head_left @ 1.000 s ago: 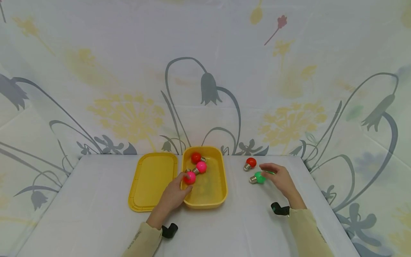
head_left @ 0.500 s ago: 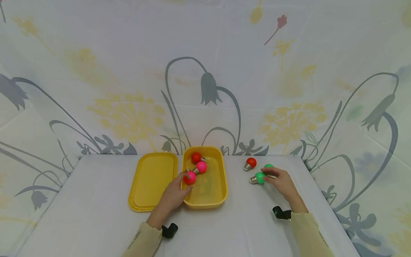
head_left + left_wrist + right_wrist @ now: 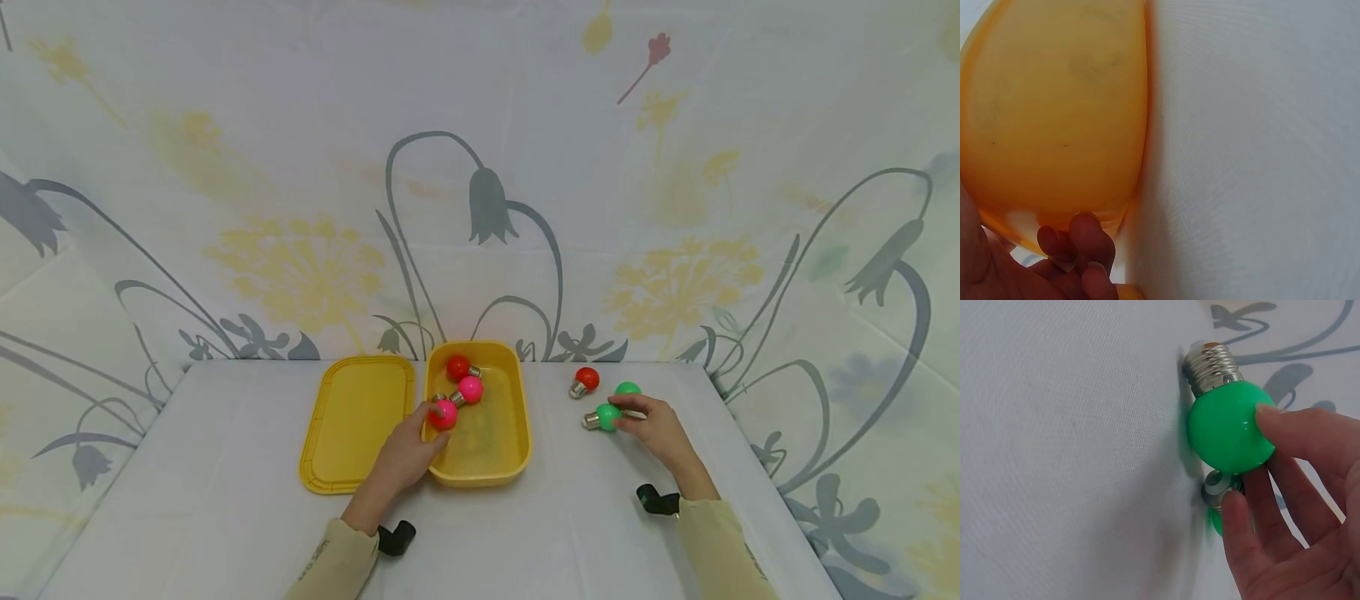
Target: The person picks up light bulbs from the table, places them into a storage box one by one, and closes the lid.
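My left hand (image 3: pixel 408 454) rests over the left rim of a yellow plastic box (image 3: pixel 487 479), seeming to grip its wall. In the left wrist view, curled fingers (image 3: pixel 1092 240) lie against the box's outside. A pink light bulb (image 3: pixel 446 417) sits under the index fingertip; whether it is touched I cannot tell. Beside it in the box are another pink bulb (image 3: pixel 471 390) and a red bulb (image 3: pixel 457 368). My right hand (image 3: pixel 660 429) pinches a green light bulb (image 3: pixel 1229 428) by its globe, its silver screw base pointing left in the head view. A second green bulb (image 3: pixel 627 388) lies just beyond.
A yellow lid (image 3: pixel 363 425) lies flat left of the box. Another red bulb (image 3: pixel 587 380) rests on the white tabletop (image 3: pixel 570 517) behind the gripped green one. A floral cloth (image 3: pixel 480 275) hangs at the back and sides.
My right hand has shifted slightly down and right, uncovering the farther green bulb, and its fingers have closed on the nearer one. My left hand stays put.
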Motion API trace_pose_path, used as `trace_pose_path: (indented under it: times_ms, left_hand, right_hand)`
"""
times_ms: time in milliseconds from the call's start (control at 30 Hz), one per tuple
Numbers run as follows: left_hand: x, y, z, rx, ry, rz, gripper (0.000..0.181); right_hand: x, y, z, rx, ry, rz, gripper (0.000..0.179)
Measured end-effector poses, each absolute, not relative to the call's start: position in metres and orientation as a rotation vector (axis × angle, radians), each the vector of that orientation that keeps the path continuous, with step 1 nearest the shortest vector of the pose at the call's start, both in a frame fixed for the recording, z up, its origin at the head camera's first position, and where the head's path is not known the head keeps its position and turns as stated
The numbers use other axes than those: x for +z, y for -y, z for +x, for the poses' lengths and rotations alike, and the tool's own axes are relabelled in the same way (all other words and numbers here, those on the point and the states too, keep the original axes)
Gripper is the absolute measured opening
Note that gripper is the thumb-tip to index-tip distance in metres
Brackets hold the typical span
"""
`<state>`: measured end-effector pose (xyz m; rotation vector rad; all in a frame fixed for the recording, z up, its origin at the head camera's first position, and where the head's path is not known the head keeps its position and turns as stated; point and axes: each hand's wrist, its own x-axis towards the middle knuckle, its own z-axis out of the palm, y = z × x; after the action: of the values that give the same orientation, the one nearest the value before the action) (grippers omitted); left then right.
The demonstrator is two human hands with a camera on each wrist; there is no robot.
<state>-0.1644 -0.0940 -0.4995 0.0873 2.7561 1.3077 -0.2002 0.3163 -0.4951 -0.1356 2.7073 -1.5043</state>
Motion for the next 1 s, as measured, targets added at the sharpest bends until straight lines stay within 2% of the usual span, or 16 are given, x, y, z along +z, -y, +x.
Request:
trace_pose_path:
  times_ms: [1000]
  left_hand:
    - [-0.5013,0.0944,-0.1645,1.304,-2.742,0.069,0.032]
  right_hand:
    - [-0.4974,-0.3081,-0.1956,-1.305,-2.797,-0.163,0.039]
